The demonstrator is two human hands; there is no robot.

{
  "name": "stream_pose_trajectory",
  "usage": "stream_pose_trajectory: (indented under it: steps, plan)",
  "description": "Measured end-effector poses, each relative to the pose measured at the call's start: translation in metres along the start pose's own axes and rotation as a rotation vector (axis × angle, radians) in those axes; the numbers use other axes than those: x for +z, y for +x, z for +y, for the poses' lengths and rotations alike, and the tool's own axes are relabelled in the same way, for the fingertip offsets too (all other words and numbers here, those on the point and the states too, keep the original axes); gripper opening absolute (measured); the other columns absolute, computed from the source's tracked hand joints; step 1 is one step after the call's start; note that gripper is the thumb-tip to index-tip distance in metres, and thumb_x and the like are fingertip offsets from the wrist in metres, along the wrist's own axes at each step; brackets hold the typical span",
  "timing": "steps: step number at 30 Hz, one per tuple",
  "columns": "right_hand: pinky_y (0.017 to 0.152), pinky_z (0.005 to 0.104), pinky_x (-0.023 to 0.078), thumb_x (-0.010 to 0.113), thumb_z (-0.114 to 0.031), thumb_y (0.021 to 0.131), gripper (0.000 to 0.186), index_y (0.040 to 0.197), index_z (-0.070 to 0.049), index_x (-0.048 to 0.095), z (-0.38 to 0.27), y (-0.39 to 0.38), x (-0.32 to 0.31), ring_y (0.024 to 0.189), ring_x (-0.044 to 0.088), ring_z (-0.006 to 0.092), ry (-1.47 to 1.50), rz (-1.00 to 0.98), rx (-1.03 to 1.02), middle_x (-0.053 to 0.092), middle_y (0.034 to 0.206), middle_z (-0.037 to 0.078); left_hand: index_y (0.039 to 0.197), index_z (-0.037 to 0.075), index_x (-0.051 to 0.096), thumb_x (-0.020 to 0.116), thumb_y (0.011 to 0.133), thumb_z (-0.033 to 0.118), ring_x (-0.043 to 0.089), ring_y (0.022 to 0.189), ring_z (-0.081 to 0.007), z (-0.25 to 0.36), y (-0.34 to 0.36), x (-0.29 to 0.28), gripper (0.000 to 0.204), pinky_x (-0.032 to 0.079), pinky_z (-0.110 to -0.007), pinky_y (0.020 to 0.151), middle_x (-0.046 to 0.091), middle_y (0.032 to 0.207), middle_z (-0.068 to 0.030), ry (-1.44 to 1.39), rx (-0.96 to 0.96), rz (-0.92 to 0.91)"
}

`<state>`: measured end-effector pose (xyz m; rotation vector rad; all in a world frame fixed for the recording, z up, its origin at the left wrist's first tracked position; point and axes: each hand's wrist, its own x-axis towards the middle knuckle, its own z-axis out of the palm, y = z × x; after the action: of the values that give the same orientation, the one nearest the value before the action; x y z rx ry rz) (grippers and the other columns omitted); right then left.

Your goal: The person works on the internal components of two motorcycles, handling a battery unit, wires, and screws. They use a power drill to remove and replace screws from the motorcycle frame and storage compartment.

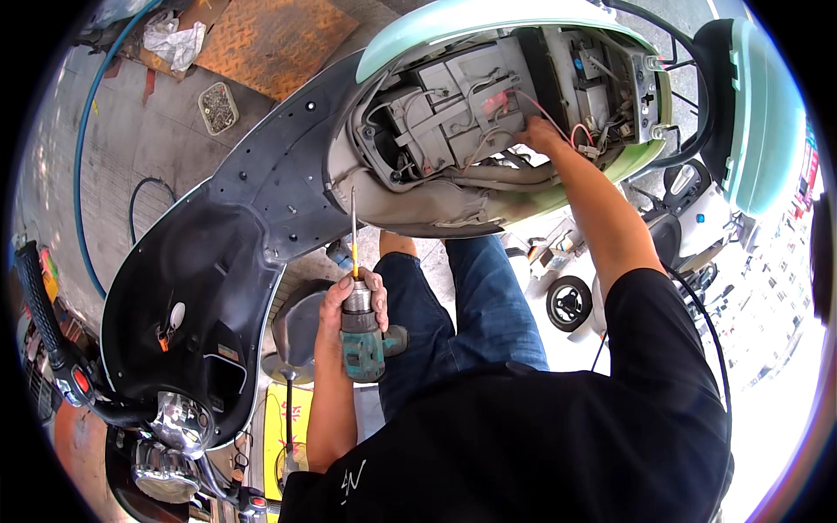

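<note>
My left hand (332, 307) is closed around the front of a teal and black cordless drill (361, 350), gripping it near the chuck. A long screwdriver bit (354, 228) with a yellow band points up and away from me. My right hand (540, 138) reaches into the open battery compartment of a light green electric scooter (418, 35), its fingers curled beside the cables; what they hold, if anything, is hidden. Grey batteries (462, 96) fill the compartment, with a red cable (547, 112) running over them near that hand.
The scooter's black footboard (288, 157) stretches left toward its handlebar grip (39, 296). On the ground lie a tray of small screws (218, 109), a rusty metal plate (275, 44) and a blue hose (81, 166). A mint-green top box (767, 122) stands at the right.
</note>
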<state>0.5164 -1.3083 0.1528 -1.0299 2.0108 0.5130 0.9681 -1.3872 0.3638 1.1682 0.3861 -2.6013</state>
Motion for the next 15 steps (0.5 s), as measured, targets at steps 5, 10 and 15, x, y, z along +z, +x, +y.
stream_pose_trajectory:
  steps: [5,10,15]
  plan:
    - [0.090,0.0434,0.050,0.065,-0.039,0.076,0.056,0.116,0.000,0.059,-0.032,-0.008,-0.009,0.108,0.061,0.0356,-0.003,-0.110,0.282,0.063,0.114,0.022,0.091,0.003,0.053,0.058,0.087,0.040,0.059,0.058,-0.0200,0.002,-0.001,0.006,0.037,0.054,-0.033,0.051,0.053,0.075,-0.0105,0.065,-0.021,0.036]
    - [0.089,0.0408,0.051,0.066,-0.037,0.077,0.047,0.110,-0.004,0.065,-0.044,-0.008,-0.012,0.108,0.062,0.0309,-0.044,-0.106,0.347,0.064,0.116,0.018,0.090,0.002,0.054,0.058,0.086,0.040,0.059,0.057,-0.0213,0.006,-0.007,0.010,0.038,0.054,-0.034,0.052,0.052,0.074,-0.0108,0.078,-0.033,0.050]
    - [0.090,0.0383,0.051,0.067,-0.036,0.077,0.046,0.112,-0.007,0.066,-0.042,-0.002,-0.002,0.110,0.062,0.0291,0.007,-0.064,0.415,0.065,0.118,0.013,0.092,0.001,0.056,0.059,0.086,0.039,0.059,0.061,-0.0218,0.009,-0.005,0.014,0.038,0.054,-0.034,0.053,0.052,0.075,-0.0107,0.096,-0.042,0.017]
